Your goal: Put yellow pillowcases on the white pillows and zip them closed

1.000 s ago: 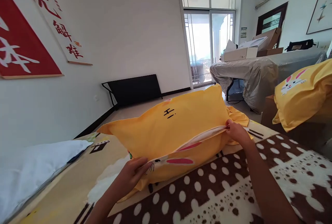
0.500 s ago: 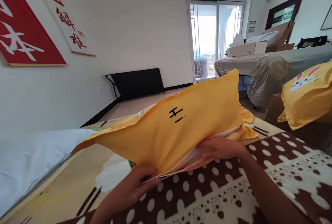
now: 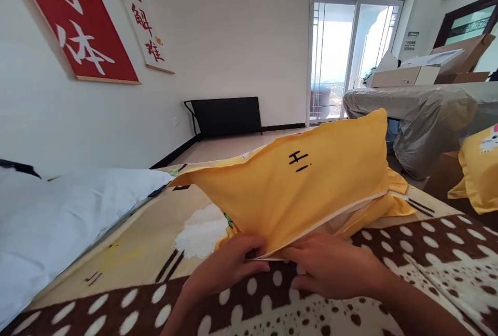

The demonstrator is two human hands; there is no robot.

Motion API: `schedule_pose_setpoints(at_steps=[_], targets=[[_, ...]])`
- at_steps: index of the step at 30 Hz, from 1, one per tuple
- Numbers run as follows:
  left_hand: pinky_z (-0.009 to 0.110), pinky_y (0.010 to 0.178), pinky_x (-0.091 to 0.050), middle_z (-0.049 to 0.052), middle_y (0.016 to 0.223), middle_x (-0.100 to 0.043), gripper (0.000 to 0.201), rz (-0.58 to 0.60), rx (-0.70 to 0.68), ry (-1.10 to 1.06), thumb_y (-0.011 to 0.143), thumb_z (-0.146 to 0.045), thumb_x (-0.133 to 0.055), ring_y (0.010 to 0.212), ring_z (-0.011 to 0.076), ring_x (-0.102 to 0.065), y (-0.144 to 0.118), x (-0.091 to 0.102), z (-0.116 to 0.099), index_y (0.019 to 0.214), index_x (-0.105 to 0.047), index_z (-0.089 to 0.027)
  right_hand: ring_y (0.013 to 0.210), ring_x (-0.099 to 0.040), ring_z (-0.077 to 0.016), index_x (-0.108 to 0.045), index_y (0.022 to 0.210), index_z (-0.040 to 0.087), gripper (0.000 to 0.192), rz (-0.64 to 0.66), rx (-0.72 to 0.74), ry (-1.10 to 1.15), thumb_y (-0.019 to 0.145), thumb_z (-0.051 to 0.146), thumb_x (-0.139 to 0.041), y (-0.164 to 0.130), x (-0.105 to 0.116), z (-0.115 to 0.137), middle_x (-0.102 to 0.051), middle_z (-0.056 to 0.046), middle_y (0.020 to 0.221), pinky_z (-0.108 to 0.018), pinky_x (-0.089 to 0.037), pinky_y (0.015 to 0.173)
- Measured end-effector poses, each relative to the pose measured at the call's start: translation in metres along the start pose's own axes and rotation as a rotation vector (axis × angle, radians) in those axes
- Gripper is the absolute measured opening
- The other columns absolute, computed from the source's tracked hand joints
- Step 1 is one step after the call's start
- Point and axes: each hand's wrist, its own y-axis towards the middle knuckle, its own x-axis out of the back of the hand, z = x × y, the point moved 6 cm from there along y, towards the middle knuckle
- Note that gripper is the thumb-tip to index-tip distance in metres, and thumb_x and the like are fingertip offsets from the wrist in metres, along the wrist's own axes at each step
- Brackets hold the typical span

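Note:
A yellow pillowcase (image 3: 327, 170) with "Hi" printed in black stands tilted on the bed, its long white-edged opening facing me. My left hand (image 3: 229, 266) is closed on the opening's near left corner, pinching the cloth between thumb and fingers. Close beside it, my right hand (image 3: 334, 263) has its fingers on the lower edge of the same opening; its fingertips are partly hidden by the cloth. Pale fabric shows inside the opening to the right of that hand.
A white pillow (image 3: 89, 211) lies at the left. The bed has a brown-and-cream dotted blanket (image 3: 264, 305). A second yellow pillow (image 3: 482, 165) sits at the right. Beyond are a black folded frame (image 3: 227, 116), a plastic-covered piece of furniture (image 3: 420, 113) and cardboard boxes (image 3: 408, 75).
My right hand has come out of the opening and moved left along its edge to beside my left hand. The left hand keeps its hold. The view has turned left.

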Motion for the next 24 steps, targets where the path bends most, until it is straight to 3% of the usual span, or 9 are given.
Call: schedule_pose_setpoints(at_steps=[2, 5, 8, 12, 15, 18, 24], targets=[[0.024, 0.057, -0.024, -0.005, 0.064, -0.035, 0.03, -0.022, 0.019, -0.017, 0.078, -0.031, -0.055, 0.062, 0.0111, -0.032, 0.001, 0.0, 0.002, 0.064, -0.031, -0.019, 0.098, -0.062, -0.027, -0.061, 0.111, 0.012, 0.032, 0.007, 0.054, -0.108, 0.082, 0.027, -0.056, 0.021, -0.008, 0.021, -0.066, -0.014, 0.111, -0.034, -0.045, 0.081], [0.024, 0.057, -0.025, -0.005, 0.065, -0.038, 0.022, -0.049, 0.04, -0.02, 0.076, -0.026, -0.053, 0.062, 0.0112, -0.033, 0.003, -0.002, 0.006, 0.065, -0.035, -0.019, 0.076, -0.065, -0.0239, -0.063, 0.093, 0.01, 0.019, 0.018, 0.043, -0.198, 0.077, 0.012, -0.052, 0.043, -0.024, 0.026, -0.069, -0.012, 0.086, -0.031, -0.044, 0.065], [0.024, 0.058, -0.028, -0.004, 0.069, -0.042, 0.017, -0.04, 0.038, 0.008, 0.073, -0.023, -0.054, 0.065, 0.0122, -0.037, 0.004, -0.005, 0.008, 0.068, -0.039, -0.019, 0.071, -0.064, -0.0216, -0.059, 0.1, 0.011, 0.028, -0.071, 0.033, -0.179, 0.075, 0.008, -0.048, 0.049, -0.034, 0.019, -0.069, -0.009, 0.084, -0.029, -0.04, 0.059], [0.025, 0.069, -0.037, -0.001, 0.085, -0.05, 0.008, -0.095, -0.01, 0.067, 0.073, -0.015, -0.052, 0.079, 0.0151, -0.045, 0.006, -0.003, 0.011, 0.075, -0.045, -0.02, 0.069, -0.062, -0.0194, -0.059, 0.09, 0.011, 0.018, -0.038, 0.117, -0.2, 0.077, 0.008, -0.046, 0.045, -0.049, 0.012, -0.068, -0.01, 0.083, -0.028, -0.038, 0.059], [0.03, 0.085, -0.038, 0.002, 0.099, -0.052, 0.011, -0.243, -0.062, 0.153, 0.076, -0.011, -0.052, 0.096, 0.0182, -0.047, 0.008, 0.003, 0.015, 0.082, -0.05, -0.02, 0.069, -0.062, -0.0185, -0.057, 0.084, 0.012, 0.012, -0.046, 0.123, -0.231, 0.08, 0.009, -0.047, 0.044, -0.049, 0.006, -0.067, -0.008, 0.08, -0.027, -0.034, 0.056], [0.034, 0.088, -0.038, 0.002, 0.097, -0.054, 0.006, -0.347, -0.137, 0.269, 0.081, -0.016, -0.055, 0.097, 0.0197, -0.047, 0.011, 0.006, 0.019, 0.083, -0.053, -0.021, 0.065, -0.061, -0.0168, -0.056, 0.083, 0.014, 0.009, -0.057, 0.076, -0.251, 0.08, 0.01, -0.049, 0.042, -0.043, -0.001, -0.065, -0.004, 0.075, -0.027, -0.026, 0.05], [0.031, 0.078, -0.04, 0.001, 0.085, -0.055, 0.011, -0.348, -0.201, 0.332, 0.086, -0.015, -0.052, 0.086, 0.0176, -0.048, 0.017, 0.003, 0.022, 0.076, -0.051, -0.019, 0.062, -0.059, -0.0138, -0.055, 0.077, 0.016, 0.01, -0.084, 0.039, -0.211, 0.079, 0.008, -0.051, 0.037, -0.033, -0.011, -0.066, -0.002, 0.075, -0.028, -0.021, 0.05]])
